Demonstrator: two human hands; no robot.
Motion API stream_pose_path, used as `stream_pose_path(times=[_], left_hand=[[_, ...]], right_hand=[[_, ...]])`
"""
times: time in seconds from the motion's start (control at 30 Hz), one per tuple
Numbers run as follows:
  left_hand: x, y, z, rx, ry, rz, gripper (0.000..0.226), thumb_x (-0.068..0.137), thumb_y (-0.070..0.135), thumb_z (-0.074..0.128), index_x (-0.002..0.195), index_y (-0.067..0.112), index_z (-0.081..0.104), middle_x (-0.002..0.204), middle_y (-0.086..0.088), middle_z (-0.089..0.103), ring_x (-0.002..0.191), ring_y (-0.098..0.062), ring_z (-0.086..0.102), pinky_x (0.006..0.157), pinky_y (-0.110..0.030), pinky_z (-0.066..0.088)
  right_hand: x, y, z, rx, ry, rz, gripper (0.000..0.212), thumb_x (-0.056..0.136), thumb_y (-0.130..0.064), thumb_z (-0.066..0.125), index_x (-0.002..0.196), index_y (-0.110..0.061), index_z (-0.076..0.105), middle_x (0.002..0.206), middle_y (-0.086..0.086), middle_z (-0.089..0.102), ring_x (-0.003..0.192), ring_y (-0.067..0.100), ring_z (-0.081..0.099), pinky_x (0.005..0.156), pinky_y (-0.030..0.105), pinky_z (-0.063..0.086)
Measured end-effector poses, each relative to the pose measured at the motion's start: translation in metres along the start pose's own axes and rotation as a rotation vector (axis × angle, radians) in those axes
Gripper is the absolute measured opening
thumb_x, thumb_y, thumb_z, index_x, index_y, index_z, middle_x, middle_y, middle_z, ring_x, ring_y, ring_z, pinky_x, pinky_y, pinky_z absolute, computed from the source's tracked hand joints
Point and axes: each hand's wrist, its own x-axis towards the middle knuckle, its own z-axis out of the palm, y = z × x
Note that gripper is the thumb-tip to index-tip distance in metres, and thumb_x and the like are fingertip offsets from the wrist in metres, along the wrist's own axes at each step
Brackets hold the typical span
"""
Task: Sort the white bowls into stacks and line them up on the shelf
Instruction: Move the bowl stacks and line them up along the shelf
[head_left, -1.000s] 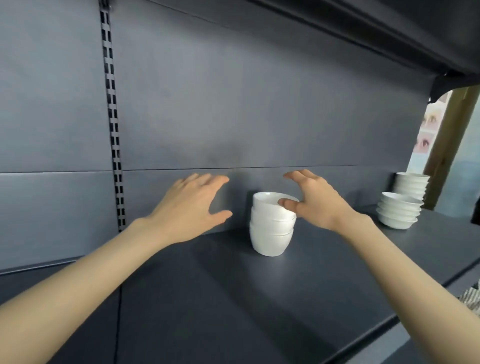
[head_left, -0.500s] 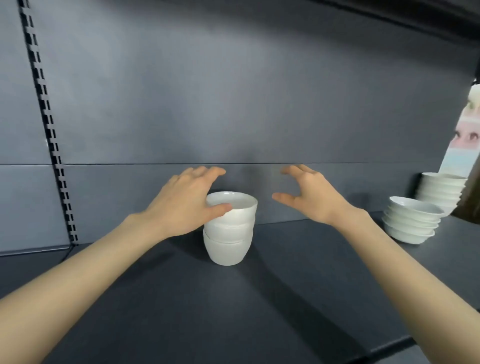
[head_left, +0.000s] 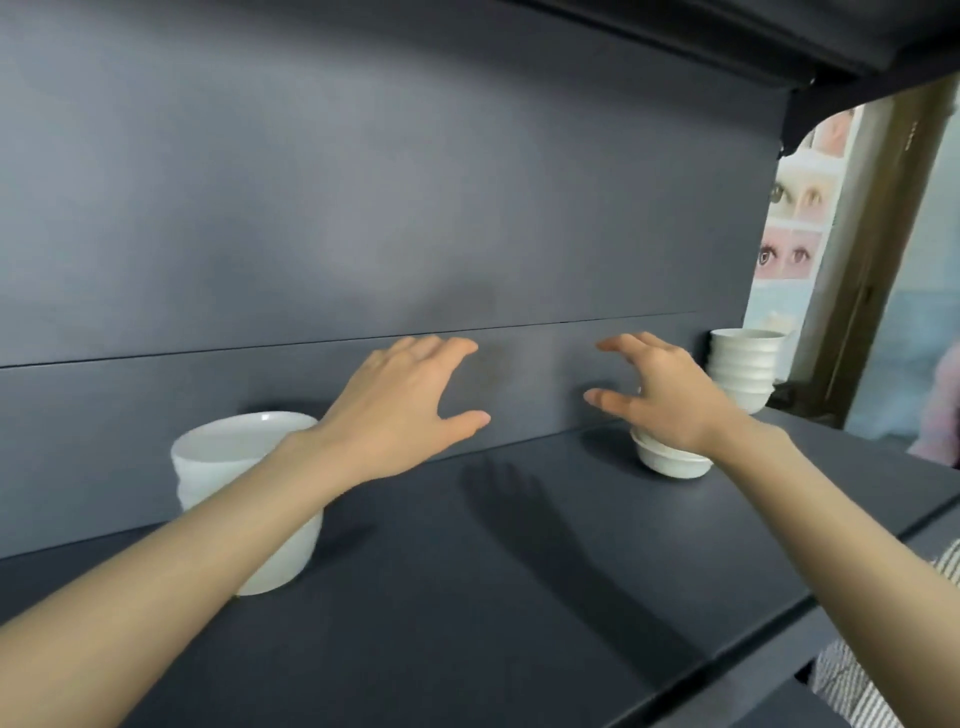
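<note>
Three stacks of white bowls stand on the dark shelf (head_left: 519, 597), so the sorting looks largely done. A deep stack (head_left: 244, 467) stands at the left, a low stack (head_left: 670, 460) of shallower bowls sits toward the right, and a tall stack (head_left: 745, 364) stands at the far right end, close to the back panel (head_left: 363, 208). No loose bowl shows anywhere in view. What seems left is the lining up. The gap between the deep stack and the low stack is much wider than the gap between the low stack and the tall stack, so the row probably wants evening out. Both hands are empty. The left hand (head_left: 405, 405) hovers over the bare middle of the shelf with fingers straight and thumb out, gripping nothing. The deep stack lies to its left and nearer, partly hidden by the forearm that crosses in front of it, and whether the arm brushes the bowls cannot be told. The right hand (head_left: 660, 400) is likewise released, fingers spread and slightly curved, palm down. It sits directly in front of the low stack and covers its upper bowls, so contact between palm and rim cannot be judged. The tall stack stands just right of and beyond that hand.
</note>
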Motion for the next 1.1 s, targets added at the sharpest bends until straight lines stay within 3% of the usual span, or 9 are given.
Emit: stream_pose_path(times=[0.1,0.23,0.43,0.6,0.73,0.9,1.1], left_hand=[[0.031,0.042,0.032,-0.009,0.004,0.012,0.066,0.09,0.053,0.053,0.145,0.026,0.03,0.142,0.005,0.044,0.131,-0.017,0.035,0.103,-0.03,0.029],[0.078,0.104,0.073,-0.036,0.001,0.0,0.066,0.09,0.052,0.053,0.145,0.024,0.03,0.141,0.004,0.044,0.131,-0.018,0.036,0.104,-0.031,0.029],[0.143,0.162,0.122,-0.036,-0.012,-0.022,0.066,0.09,0.053,0.053,0.145,0.025,0.03,0.139,0.005,0.045,0.128,-0.017,0.038,0.103,-0.031,0.03],[0.193,0.184,0.145,-0.121,0.015,-0.034,0.063,0.087,0.051,0.058,0.141,0.025,0.037,0.136,0.007,0.049,0.127,-0.015,0.042,0.103,-0.033,0.036],[0.23,0.207,0.17,-0.066,0.018,0.035,0.062,0.089,0.051,0.056,0.141,0.025,0.036,0.135,0.005,0.049,0.126,-0.017,0.041,0.1,-0.031,0.034],[0.268,0.231,0.192,0.028,-0.035,0.072,0.062,0.09,0.053,0.051,0.142,0.025,0.032,0.133,0.003,0.049,0.123,-0.019,0.042,0.1,-0.032,0.033],[0.315,0.269,0.23,0.109,-0.022,-0.021,0.062,0.09,0.054,0.05,0.141,0.024,0.033,0.13,0.002,0.05,0.122,-0.021,0.043,0.1,-0.035,0.036]], right_hand=[[0.006,0.054,-0.016,-0.023,0.014,-0.009,0.059,0.088,-0.039,0.064,0.138,-0.016,0.044,0.135,0.005,0.048,0.123,0.026,0.048,0.099,0.039,0.041],[0.016,0.131,-0.039,-0.068,-0.021,-0.036,0.06,0.088,-0.035,0.066,0.139,-0.013,0.044,0.132,0.009,0.05,0.111,0.025,0.051,0.085,0.024,0.034],[0.041,0.23,-0.061,-0.05,-0.03,-0.009,0.052,0.088,-0.031,0.066,0.132,-0.009,0.049,0.132,0.011,0.052,0.121,0.029,0.048,0.099,0.037,0.039],[0.062,0.293,-0.067,-0.047,-0.019,0.027,0.055,0.09,-0.032,0.062,0.138,-0.013,0.044,0.139,0.006,0.047,0.125,0.025,0.044,0.094,0.03,0.034],[0.074,0.334,-0.063,-0.042,-0.037,0.046,0.056,0.09,-0.034,0.062,0.139,-0.015,0.043,0.141,0.005,0.045,0.112,0.026,0.054,0.094,0.036,0.04],[0.098,0.377,-0.07,-0.07,-0.002,0.036,0.058,0.09,-0.035,0.062,0.14,-0.014,0.042,0.14,0.007,0.047,0.123,0.026,0.047,0.098,0.037,0.04],[0.136,0.442,-0.055,-0.016,-0.057,-0.037,0.061,0.09,-0.036,0.063,0.142,-0.013,0.04,0.143,0.008,0.045,0.126,0.027,0.046,0.1,0.034,0.037]])
